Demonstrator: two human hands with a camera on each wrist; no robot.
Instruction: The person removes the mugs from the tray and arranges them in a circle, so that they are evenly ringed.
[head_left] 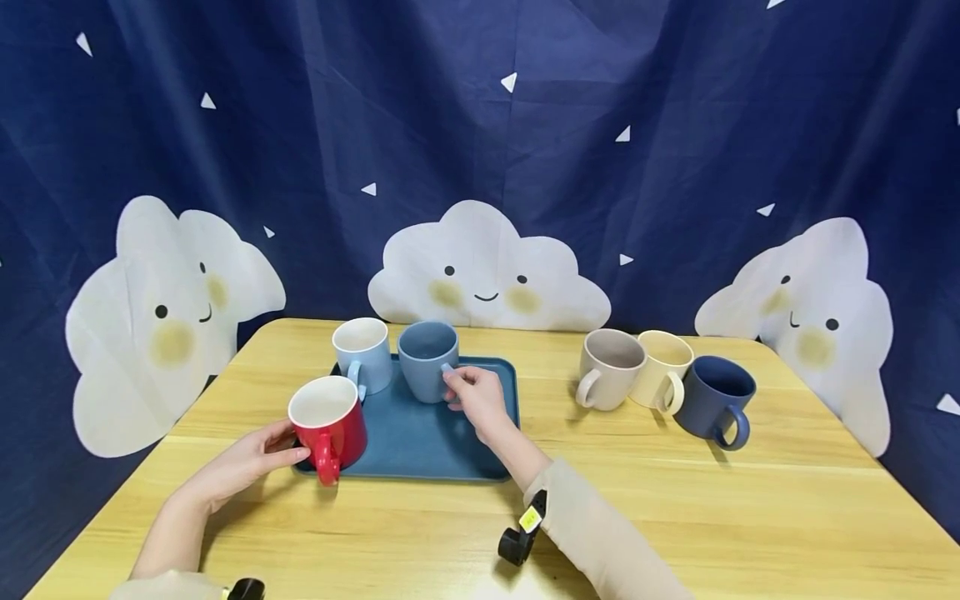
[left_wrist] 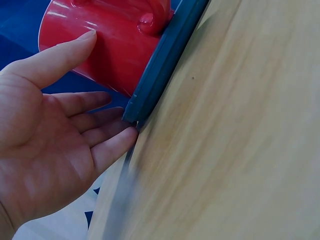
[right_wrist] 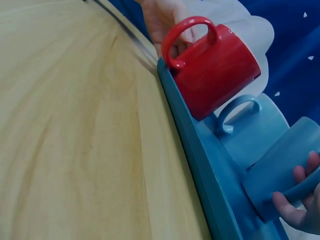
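Observation:
On a dark teal tray (head_left: 420, 454) stand three mugs. The red mug (head_left: 347, 433), white inside, is at the front left corner, its handle toward me. Beside it my left hand (head_left: 243, 462) has its thumb against the mug's side, and its loosely extended fingers reach the tray's corner in the left wrist view. Behind the red mug is a light blue mug (head_left: 372, 362). To the right of that, a grey-blue mug (head_left: 425, 367) stands upright at the tray's back. My right hand (head_left: 476, 396) pinches this mug's handle between thumb and fingers.
Off the tray to the right, a taupe mug (head_left: 609, 379), a cream mug (head_left: 654, 383) and a navy mug (head_left: 708, 408) stand close together on the wooden table (head_left: 600, 500). A dark blue curtain (head_left: 450, 133) with cloud prints hangs behind the table.

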